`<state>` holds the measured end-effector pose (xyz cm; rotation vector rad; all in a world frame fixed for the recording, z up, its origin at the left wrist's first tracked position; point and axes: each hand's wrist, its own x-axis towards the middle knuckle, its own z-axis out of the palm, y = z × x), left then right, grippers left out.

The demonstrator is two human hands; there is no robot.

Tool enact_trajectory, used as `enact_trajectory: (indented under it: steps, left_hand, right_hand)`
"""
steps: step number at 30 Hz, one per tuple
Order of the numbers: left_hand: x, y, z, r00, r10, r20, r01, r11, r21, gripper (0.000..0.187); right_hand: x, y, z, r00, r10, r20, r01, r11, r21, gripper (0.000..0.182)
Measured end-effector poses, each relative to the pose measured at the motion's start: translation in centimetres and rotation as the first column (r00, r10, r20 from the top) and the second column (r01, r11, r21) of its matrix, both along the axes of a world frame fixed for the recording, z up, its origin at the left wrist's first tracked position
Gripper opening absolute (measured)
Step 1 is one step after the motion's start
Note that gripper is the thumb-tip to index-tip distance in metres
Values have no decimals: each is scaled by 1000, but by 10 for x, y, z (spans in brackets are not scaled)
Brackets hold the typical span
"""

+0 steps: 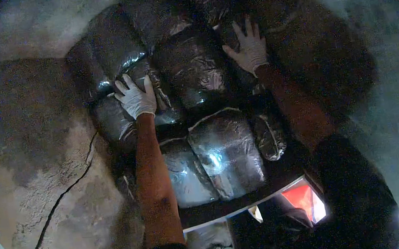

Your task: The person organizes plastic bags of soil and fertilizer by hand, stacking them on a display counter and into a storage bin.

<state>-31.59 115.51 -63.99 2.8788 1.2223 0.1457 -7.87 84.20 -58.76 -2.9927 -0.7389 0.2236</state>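
Plastic-wrapped bundles [224,151], dark and glossy, are stacked tight against one another in a pile that fills the middle of the head view, resting on a dark ledge [244,204] and backed by a rough, cracked concrete wall [46,161]. Both hands wear pale gloves. The left hand [136,98] lies flat with fingers spread on a shiny bundle [113,55] at the pile's left side, palm pressed to the wrap rather than closed around anything. The right hand [250,48] is likewise open, fingers splayed upward, pressing on a darker bundle [302,54] at the upper right. Neither hand grips anything. Bare forearms run down to dark sleeves. Below the ledge a red patch [304,199] shows in bright light.
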Motion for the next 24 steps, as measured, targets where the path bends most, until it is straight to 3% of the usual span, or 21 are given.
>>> enact_trajectory:
  steps: [1,2,4,5,6,7,8,10,12,14,16,17,19,20,21,22,23,24]
  left_hand:
    - [4,-3,9,996,44,-80,-51,994,-93,91]
    - [6,-2,6,998,51,-47,-55,995,-80,91]
    - [2,4,18,979,38,-201,-75,981,-179,95]
    - [10,-10,72,936,53,-349,-164,941,-297,100]
    - [6,-3,60,936,35,-350,-132,957,-258,102]
    - [6,-20,96,944,35,-328,-121,962,-246,104]
    - [-1,-39,114,992,80,-103,-101,970,-222,103]
    - [-22,-92,185,955,104,279,-17,955,-297,93]
    - [-69,-147,252,817,46,575,189,920,-343,83]
    - [-128,-203,308,794,78,603,229,880,-415,76]
    - [-194,-244,324,809,-64,584,342,860,-380,67]
    - [-228,-262,322,811,-80,580,369,838,-401,64]
    - [-296,-288,319,821,-10,571,402,720,-566,60]
    - [-337,-290,310,825,34,564,429,611,-665,59]
    - [-381,-284,289,797,-157,583,531,641,-554,60]
    - [-412,-275,275,751,-335,568,622,648,-440,62]
    - [-429,-271,280,743,-368,560,641,634,-434,62]
    - [-451,-271,283,806,-29,591,518,515,-682,70]
  right_hand:
    - [0,-4,1,1000,1,27,-2,1000,6,94]
    - [0,-4,0,1000,-5,-7,5,1000,2,96]
    - [-5,-1,9,1000,-3,-9,3,1000,24,98]
    - [-9,-6,13,999,9,-48,-8,1000,25,98]
    - [-4,-5,21,997,22,-73,-19,999,40,99]
    - [0,-2,35,998,34,-54,-37,998,-53,100]
    - [-3,-2,45,998,50,-48,-57,987,-151,101]
    - [-9,-4,51,994,101,45,-91,978,-188,97]
    - [-54,-6,82,999,-7,37,5,999,39,95]
    - [-114,0,97,963,-237,-125,263,928,265,93]
    - [-176,6,108,897,-301,-323,401,863,309,95]
    - [-209,-3,130,890,-176,-420,344,864,367,98]
    - [-287,-24,176,924,-9,-382,212,844,493,102]
    - [-320,-33,157,959,182,-219,-70,896,438,101]
    - [-348,-59,231,892,219,-395,26,848,529,96]
    - [-371,-77,248,834,343,-432,10,774,633,90]
    - [-397,-95,259,805,403,-436,-12,746,666,88]
    - [-424,-116,263,766,466,-443,-35,718,696,86]
